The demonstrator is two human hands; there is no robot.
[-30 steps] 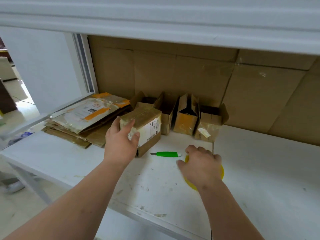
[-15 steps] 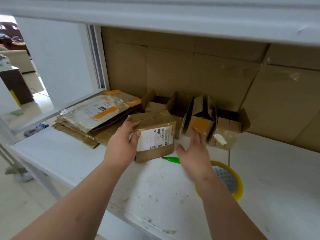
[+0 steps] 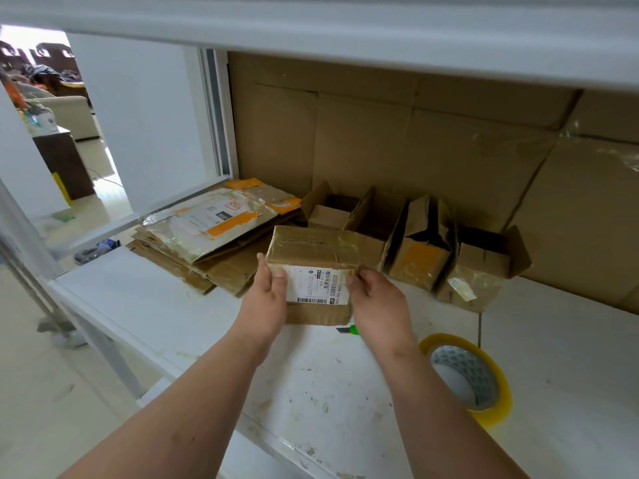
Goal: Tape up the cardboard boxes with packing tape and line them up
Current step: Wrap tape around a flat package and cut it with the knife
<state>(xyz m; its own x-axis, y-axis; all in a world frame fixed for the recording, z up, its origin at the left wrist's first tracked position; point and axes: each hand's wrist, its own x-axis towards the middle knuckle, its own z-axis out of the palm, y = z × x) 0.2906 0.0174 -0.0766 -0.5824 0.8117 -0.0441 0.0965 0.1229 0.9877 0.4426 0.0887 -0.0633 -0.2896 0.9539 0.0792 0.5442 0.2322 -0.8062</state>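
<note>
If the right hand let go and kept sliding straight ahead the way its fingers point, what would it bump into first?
Probably the open cardboard box right behind the taped box that the right hand is gripping, though depth is hard to judge from this angle.

Green cutter (image 3: 352, 329), seemingly, on white table (image 3: 145, 299).

Taped box (image 3: 313, 257) before four open boxes (image 3: 411, 243)

tape roll (image 3: 466, 376) R of box (image 3: 313, 257), open boxes (image 3: 422, 243) behind
</note>
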